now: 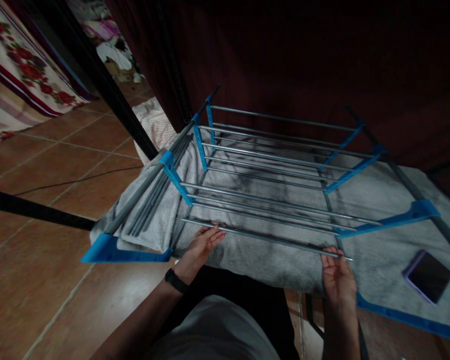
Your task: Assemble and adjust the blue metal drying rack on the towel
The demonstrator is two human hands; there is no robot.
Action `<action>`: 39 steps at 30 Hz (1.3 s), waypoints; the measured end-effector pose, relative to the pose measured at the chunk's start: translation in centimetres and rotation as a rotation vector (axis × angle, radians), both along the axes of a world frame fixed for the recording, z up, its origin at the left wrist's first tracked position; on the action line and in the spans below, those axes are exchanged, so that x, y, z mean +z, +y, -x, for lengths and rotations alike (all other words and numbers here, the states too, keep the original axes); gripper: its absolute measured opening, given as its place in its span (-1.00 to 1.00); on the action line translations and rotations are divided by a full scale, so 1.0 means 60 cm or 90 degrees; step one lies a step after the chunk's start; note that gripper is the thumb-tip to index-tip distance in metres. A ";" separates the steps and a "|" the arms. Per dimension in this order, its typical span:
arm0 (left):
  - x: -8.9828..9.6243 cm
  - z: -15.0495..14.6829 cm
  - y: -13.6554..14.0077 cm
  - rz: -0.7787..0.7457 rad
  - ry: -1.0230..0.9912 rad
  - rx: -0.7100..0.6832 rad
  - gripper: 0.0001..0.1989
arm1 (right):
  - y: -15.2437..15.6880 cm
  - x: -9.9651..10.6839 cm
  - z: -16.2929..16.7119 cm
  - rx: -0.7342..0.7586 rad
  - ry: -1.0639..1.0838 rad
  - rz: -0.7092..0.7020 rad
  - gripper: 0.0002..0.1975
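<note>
A loose grey metal rod (264, 237) lies across both my hands, roughly level, in front of a rack frame. My left hand (204, 242) pinches it near its left end, fingers closed around it. At the other end my right hand (337, 272) grips the rod between thumb and fingers. The rack has blue plastic brackets (388, 218) on thick grey tubes (138, 192), with several thin rods (285, 202) spanning from side to side. The front blue bracket on the left (125, 250) carries no rods.
Several loose grey tubes (159, 187) lie on the grey towel (228, 257) at the left. A phone (428, 276) rests on it at the right. Black metal bars (108, 95) and a dark red curtain (285, 60) stand around. A cable (86, 177) runs over the tiled floor.
</note>
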State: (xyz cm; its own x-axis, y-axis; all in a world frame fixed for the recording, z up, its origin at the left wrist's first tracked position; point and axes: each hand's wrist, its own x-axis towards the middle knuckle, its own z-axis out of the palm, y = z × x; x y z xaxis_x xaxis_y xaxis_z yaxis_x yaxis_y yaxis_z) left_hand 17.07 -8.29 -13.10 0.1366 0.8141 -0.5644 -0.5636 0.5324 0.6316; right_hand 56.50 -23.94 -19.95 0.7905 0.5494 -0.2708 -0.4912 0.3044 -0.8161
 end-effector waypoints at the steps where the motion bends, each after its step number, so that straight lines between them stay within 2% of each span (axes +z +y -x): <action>1: 0.001 -0.009 -0.004 0.008 -0.006 -0.012 -0.82 | 0.000 0.001 0.000 0.004 0.001 -0.002 -0.80; 10: -0.012 -0.064 -0.020 0.056 -0.030 -0.096 -0.89 | 0.001 0.017 0.016 0.054 -0.057 0.023 -0.73; 15: -0.009 -0.065 -0.019 0.055 -0.019 -0.084 -0.88 | 0.002 0.018 0.019 0.071 -0.064 0.050 -0.72; 18: -0.008 -0.064 -0.020 0.055 -0.020 -0.080 -0.86 | 0.003 0.012 0.014 0.052 -0.055 0.056 -0.73; 23: -0.008 -0.065 -0.024 0.051 -0.031 -0.093 -0.85 | 0.004 0.008 0.013 0.022 -0.044 0.058 -0.64; 28: -0.007 -0.063 -0.025 0.039 -0.031 -0.115 -0.90 | 0.003 0.016 0.013 0.063 -0.056 0.068 -0.73; 33: -0.012 -0.061 -0.023 0.041 -0.029 -0.107 -0.87 | 0.006 0.021 0.015 0.092 -0.053 0.078 -0.73; 39: -0.017 -0.057 -0.022 0.036 -0.044 -0.103 -0.88 | 0.014 0.009 0.021 0.064 -0.021 0.049 -0.78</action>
State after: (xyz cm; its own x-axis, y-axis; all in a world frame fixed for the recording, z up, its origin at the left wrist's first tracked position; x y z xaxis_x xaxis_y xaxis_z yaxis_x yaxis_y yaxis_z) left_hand 20.49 -9.61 -14.13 0.3032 0.7458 -0.5932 -0.5085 0.6531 0.5611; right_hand 55.26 -23.09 -19.39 0.7421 0.6045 -0.2896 -0.4883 0.1916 -0.8514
